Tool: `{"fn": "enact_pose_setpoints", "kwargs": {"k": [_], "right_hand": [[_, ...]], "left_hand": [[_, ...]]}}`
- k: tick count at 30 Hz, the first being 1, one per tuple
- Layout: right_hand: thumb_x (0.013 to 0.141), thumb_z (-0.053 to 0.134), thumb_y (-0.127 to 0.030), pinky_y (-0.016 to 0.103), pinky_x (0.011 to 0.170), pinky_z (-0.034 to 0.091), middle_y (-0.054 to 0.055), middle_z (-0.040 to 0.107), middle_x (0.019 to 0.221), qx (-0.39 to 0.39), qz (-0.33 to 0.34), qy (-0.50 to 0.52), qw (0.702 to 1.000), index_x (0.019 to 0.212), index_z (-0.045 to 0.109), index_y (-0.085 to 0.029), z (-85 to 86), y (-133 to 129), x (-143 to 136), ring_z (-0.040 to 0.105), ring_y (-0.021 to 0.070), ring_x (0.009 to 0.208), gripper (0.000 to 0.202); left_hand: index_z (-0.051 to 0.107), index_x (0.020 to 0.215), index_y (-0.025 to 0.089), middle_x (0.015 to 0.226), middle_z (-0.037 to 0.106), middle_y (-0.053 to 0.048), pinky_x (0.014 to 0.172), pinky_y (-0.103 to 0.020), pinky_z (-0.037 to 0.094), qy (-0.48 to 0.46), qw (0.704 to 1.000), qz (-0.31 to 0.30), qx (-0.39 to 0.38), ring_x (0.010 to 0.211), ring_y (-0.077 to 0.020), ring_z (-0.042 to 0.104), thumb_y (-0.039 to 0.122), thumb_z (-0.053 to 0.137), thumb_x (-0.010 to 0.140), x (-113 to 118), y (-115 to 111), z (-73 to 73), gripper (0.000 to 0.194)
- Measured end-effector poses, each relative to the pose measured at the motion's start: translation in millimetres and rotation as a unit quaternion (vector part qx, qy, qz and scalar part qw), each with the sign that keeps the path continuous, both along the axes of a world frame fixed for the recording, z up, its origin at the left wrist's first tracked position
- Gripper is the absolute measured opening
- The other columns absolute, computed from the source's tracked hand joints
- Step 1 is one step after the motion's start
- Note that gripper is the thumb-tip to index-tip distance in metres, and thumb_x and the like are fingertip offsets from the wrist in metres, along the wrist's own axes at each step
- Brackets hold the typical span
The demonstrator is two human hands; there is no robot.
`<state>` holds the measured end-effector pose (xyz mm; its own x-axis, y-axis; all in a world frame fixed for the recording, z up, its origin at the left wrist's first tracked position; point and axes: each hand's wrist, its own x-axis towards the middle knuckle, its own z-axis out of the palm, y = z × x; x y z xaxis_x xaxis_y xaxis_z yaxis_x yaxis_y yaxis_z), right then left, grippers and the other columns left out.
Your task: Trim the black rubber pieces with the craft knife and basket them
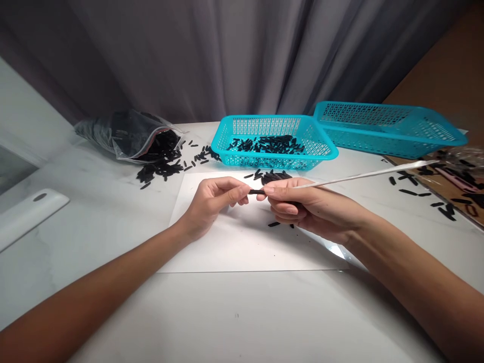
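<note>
Over a white sheet [227, 252], a small dark elongated piece [257, 191] spans the gap between my hands. My left hand [217, 201] is closed, thumb and fingers pinching its left end. Its right end sits in the pinch of my right hand [291, 201], which is closed too. A long thin white stick [363, 175] runs from that hand up to the right; how it is gripped is partly hidden. Behind my right hand lies a heap of similar black pieces [275, 176], and a loose piece [274, 224] rests below on the sheet.
A blue basket [276, 160] holding many black pieces stands at the back, with another blue basket [385, 138] beside it. An open plastic bag [124, 136] spills black pieces at the left. More pieces [408, 191] lie scattered right. A white object [30, 217] lies far left.
</note>
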<state>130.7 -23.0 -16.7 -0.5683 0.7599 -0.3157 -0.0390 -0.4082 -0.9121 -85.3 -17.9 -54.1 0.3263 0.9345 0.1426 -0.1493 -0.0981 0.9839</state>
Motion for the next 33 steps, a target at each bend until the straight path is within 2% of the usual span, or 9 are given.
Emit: {"fn": "enact_pose_setpoints", "kwargs": {"k": [15,17,19,22,24,26,27,29,33], "right_hand": [[0.093,0.067,-0.037,0.027,0.049,0.014,-0.006,0.034,0.055,0.013,-0.001,-0.009,1.000,0.086,0.070,-0.014,-1.0,-2,-3,0.018,0.0075,0.052,0.024],[0.095,0.064,-0.034,0.027,0.048,0.014,-0.006,0.034,0.055,0.035,-0.038,-0.007,0.999,0.084,0.069,-0.014,-0.1,0,-4,0.019,0.0075,0.051,0.023],[0.096,0.061,-0.028,0.028,0.047,0.015,-0.005,0.035,0.055,0.093,-0.143,-0.008,0.985,0.081,0.069,-0.015,2.1,7,-4,0.022,0.0080,0.051,0.022],[0.095,0.062,-0.024,0.028,0.046,0.018,-0.003,0.039,0.057,0.204,-0.342,-0.023,0.917,0.076,0.067,-0.016,5.5,25,2,0.028,0.0089,0.052,0.021],[0.094,0.066,-0.029,0.028,0.046,0.020,-0.002,0.042,0.057,0.234,-0.386,-0.037,0.891,0.078,0.067,-0.018,5.5,35,9,0.028,0.0085,0.050,0.020],[0.091,0.070,-0.037,0.029,0.046,0.021,-0.002,0.045,0.057,0.239,-0.374,-0.053,0.894,0.079,0.067,-0.018,3.1,40,15,0.028,0.0081,0.049,0.022],[0.089,0.072,-0.040,0.030,0.046,0.020,-0.002,0.046,0.057,0.241,-0.363,-0.062,0.898,0.080,0.068,-0.018,1.4,40,17,0.028,0.0081,0.048,0.024],[0.087,0.072,-0.046,0.031,0.047,0.019,-0.003,0.046,0.056,0.256,-0.339,-0.084,0.901,0.082,0.070,-0.018,-2.1,39,18,0.029,0.0088,0.048,0.028],[0.088,0.071,-0.045,0.031,0.050,0.018,-0.003,0.045,0.053,0.305,-0.255,-0.162,0.903,0.084,0.076,-0.017,-7.0,32,13,0.033,0.0101,0.050,0.029]], "left_hand": [[0.074,0.077,0.019,0.070,0.067,0.000,0.066,-0.022,0.042,0.003,1.000,-0.017,0.001,0.069,-0.0098,0.056,0.041,0.076,0.087,0,2,-1.8,0.025],[0.074,0.083,0.019,0.073,0.068,-0.001,0.063,-0.023,0.043,0.023,1.000,0.002,0.015,0.069,-0.0106,0.058,0.042,0.071,0.090,2,2,-2.8,0.025],[0.073,0.093,0.019,0.082,0.070,-0.002,0.064,-0.024,0.045,0.071,0.995,0.032,0.057,0.074,-0.0122,0.062,0.039,0.067,0.094,5,-1,-2.4,0.021],[0.069,0.111,0.021,0.106,0.071,-0.005,0.079,-0.028,0.051,0.206,0.956,-0.016,0.209,0.096,-0.0168,0.064,0.030,0.068,0.093,10,-10,-0.6,0.020],[0.069,0.113,0.020,0.112,0.071,-0.006,0.091,-0.034,0.051,0.292,0.890,-0.092,0.338,0.105,-0.0196,0.062,0.026,0.069,0.092,13,-15,-0.7,0.023],[0.071,0.105,0.018,0.106,0.073,-0.005,0.090,-0.036,0.050,0.340,0.828,-0.121,0.429,0.100,-0.0198,0.063,0.022,0.065,0.095,14,-18,-2.8,0.013],[0.071,0.101,0.017,0.101,0.074,-0.004,0.086,-0.036,0.050,0.350,0.812,-0.112,0.453,0.095,-0.0187,0.064,0.020,0.062,0.097,14,-19,-4.3,0.011],[0.071,0.099,0.016,0.096,0.074,-0.003,0.081,-0.034,0.050,0.355,0.807,-0.084,0.464,0.089,-0.0171,0.064,0.017,0.059,0.098,13,-18,-7.2,0.012],[0.071,0.110,0.017,0.103,0.074,-0.003,0.084,-0.035,0.051,0.376,0.808,-0.069,0.449,0.096,-0.0199,0.064,0.020,0.065,0.096,12,-15,-9.8,0.016]]}}
